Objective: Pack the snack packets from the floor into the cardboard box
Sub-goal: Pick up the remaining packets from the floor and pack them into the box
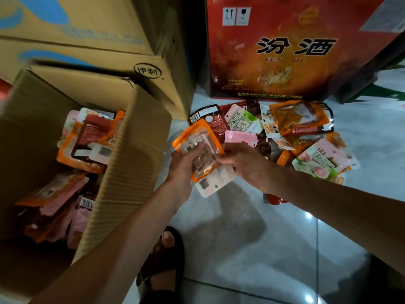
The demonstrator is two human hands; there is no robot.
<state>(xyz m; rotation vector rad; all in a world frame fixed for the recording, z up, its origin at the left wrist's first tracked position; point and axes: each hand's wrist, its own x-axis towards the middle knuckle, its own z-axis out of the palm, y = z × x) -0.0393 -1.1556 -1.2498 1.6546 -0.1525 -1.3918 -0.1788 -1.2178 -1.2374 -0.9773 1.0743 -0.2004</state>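
At the center of the frame, the left hand (184,163) and right hand (245,163) together hold a small stack of snack packets (202,154), fingers closed around it: an orange packet with a clear window on top, a pale pink one with a barcode beneath. More packets (302,132), orange, pink, red and green, lie heaped on the glossy tiled floor (241,238) at upper right, before a red box (295,47). An open cardboard box (131,154) at left already holds many packets.
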